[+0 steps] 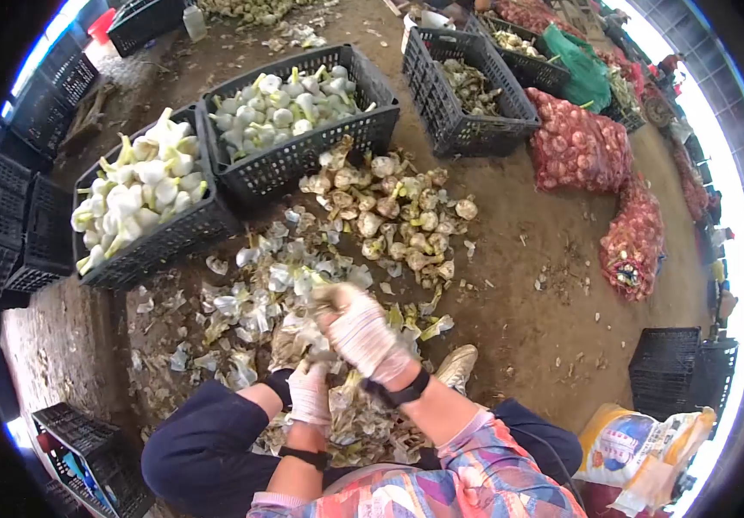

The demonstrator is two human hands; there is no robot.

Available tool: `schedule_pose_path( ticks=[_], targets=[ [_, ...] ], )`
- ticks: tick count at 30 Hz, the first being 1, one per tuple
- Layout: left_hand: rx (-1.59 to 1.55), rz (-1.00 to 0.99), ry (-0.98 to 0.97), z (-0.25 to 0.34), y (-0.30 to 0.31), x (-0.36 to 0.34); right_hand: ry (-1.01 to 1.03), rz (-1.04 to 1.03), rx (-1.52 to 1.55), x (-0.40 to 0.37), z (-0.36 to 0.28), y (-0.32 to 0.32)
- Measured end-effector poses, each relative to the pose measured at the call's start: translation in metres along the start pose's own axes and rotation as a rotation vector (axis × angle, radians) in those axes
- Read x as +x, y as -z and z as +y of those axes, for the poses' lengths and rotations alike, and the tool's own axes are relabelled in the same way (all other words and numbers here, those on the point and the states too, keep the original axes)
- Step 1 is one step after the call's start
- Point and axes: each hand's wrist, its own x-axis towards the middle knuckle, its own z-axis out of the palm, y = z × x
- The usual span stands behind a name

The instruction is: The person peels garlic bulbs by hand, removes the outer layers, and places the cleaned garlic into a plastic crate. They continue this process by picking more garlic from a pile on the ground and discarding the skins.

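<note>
My left hand (310, 393), in a pale glove with bare fingertips, is closed around what looks like a garlic bulb (320, 352), mostly hidden by the fingers. Just above and right of it, my right hand (356, 332), wrapped in white, is curled and smeared by motion; what it grips, if anything, is hidden. Peeled garlic skins (255, 302) litter the ground around both hands. Beyond them lies a heap of unpeeled brownish garlic bulbs (389, 207).
Clean white garlic fills a left black crate (216, 220) and a second black crate (320, 138). Another crate (484, 138) holds scraps. Red mesh sacks of garlic (579, 142) lie to the right. A printed sack (622, 449) and stacked crates (665, 367) stand near right.
</note>
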Motion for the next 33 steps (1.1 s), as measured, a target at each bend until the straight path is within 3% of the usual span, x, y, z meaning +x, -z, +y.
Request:
schedule_pose_path(
  ticks=[3, 4, 5, 8, 12, 13, 14, 17, 18, 20, 22, 24, 26, 28, 31, 33],
  targets=[
    [0.053, -0.045, -0.004, 0.002, -0.01, -0.012, 0.107, 0.249, -0.69, 0.031, 0.073, 0.083],
    [0.055, -0.038, 0.0, 0.005, -0.013, -0.012, -0.034, 0.313, -0.871, 0.042, 0.096, 0.103],
    [0.171, -0.065, 0.022, 0.006, -0.014, -0.012, -0.218, 0.222, -0.849, 0.056, 0.09, 0.117],
    [0.411, -0.136, 0.051, 0.01, -0.022, -0.016, -0.237, 0.176, -0.905, 0.093, 0.103, 0.122],
    [0.5, -0.207, 0.074, 0.01, -0.03, -0.011, -0.321, 0.057, -0.914, 0.149, 0.174, 0.112],
    [0.465, -0.203, -0.015, 0.004, -0.031, -0.008, -0.527, -0.077, -1.015, 0.155, 0.152, 0.109],
    [0.428, -0.2, -0.104, 0.0, -0.032, -0.008, -0.527, -0.089, -1.012, 0.148, 0.152, 0.107],
    [0.35, -0.189, -0.147, 0.003, -0.037, -0.004, -0.27, 0.035, -0.627, 0.097, 0.138, 0.102],
    [0.348, -0.217, -0.156, 0.002, -0.033, -0.002, -0.282, -0.057, -0.408, 0.069, 0.096, 0.098],
    [0.209, -0.305, -0.283, 0.009, -0.041, -0.012, -0.43, -0.244, -0.279, 0.022, 0.051, 0.098],
    [0.199, -0.39, -0.225, 0.03, -0.053, -0.037, -0.39, -0.29, 0.035, -0.025, 0.029, 0.091],
    [0.147, -0.458, -0.186, 0.022, -0.043, -0.044, -0.41, -0.174, 0.263, -0.058, 0.001, 0.085],
    [0.107, -0.475, -0.228, 0.024, -0.049, -0.063, -0.231, -0.101, 0.417, -0.087, 0.025, 0.085],
    [0.062, -0.492, -0.279, 0.029, -0.052, -0.077, -0.265, -0.08, 0.193, -0.099, -0.008, 0.072],
    [0.629, -0.453, -0.729, 0.045, -0.045, -0.093, -0.171, -0.043, 0.399, -0.12, -0.02, 0.055],
    [0.735, -0.442, -0.858, 0.054, -0.043, -0.104, -0.164, -0.049, 0.449, -0.129, -0.025, 0.052]
  ],
)
